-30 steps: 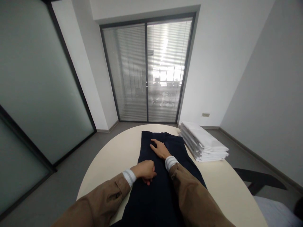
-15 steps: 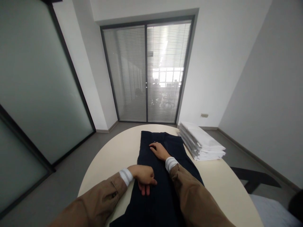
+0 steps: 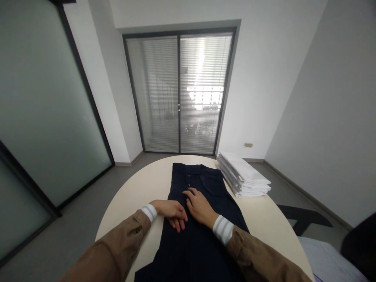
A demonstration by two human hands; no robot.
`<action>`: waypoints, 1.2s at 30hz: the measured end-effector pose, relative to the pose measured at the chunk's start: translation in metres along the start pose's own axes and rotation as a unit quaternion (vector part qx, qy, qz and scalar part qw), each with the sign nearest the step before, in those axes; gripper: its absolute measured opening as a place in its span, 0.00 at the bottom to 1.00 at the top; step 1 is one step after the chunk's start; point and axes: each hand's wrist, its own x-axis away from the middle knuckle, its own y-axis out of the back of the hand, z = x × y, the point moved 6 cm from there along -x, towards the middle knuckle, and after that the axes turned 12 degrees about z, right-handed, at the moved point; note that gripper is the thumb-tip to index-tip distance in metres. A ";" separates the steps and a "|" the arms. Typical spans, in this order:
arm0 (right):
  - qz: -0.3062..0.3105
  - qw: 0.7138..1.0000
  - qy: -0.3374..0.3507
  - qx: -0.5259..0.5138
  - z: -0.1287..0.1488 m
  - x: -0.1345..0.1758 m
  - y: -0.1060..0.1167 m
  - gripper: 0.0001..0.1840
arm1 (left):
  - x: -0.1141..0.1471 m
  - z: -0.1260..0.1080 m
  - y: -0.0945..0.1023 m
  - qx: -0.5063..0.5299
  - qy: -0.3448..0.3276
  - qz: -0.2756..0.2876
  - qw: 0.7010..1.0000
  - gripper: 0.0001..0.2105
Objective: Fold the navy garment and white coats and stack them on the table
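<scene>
Matt navy cloth garment (image 3: pixel 201 250) beneath the hands (image 3: pixel 200 206)
Smooth, satiny tabletop (image 3: pixel 133 188) around them; matt brown cloth sleeves (image 3: pixel 108 250) behind; smooth white stack (image 3: pixel 244 172) ahead to their right, paper or cloth unclear; frosted glass panel (image 3: pixel 44 98) to their left.

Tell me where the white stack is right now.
In the head view, the white stack sits on the round table, at its far right edge, just right of the dark blue garment.

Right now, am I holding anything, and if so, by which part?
Nothing appears gripped: your right hand lies open on the dark garment, and your left hand, fingers loosely bent, is over its left side without visibly pinching cloth.
</scene>
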 end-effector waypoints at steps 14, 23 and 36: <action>0.158 0.987 -0.026 0.007 -0.023 -0.034 -0.022 0.33 | 0.007 -0.018 0.010 -0.094 -0.045 -0.089 0.991 0.12; 0.119 0.993 0.024 0.008 -0.019 -0.017 -0.012 0.30 | 0.029 -0.008 -0.020 -0.104 0.090 0.003 0.990 0.14; 0.102 0.965 0.242 0.005 0.089 0.072 -0.010 0.23 | 0.029 -0.006 0.022 -0.102 -0.099 -0.209 0.967 0.18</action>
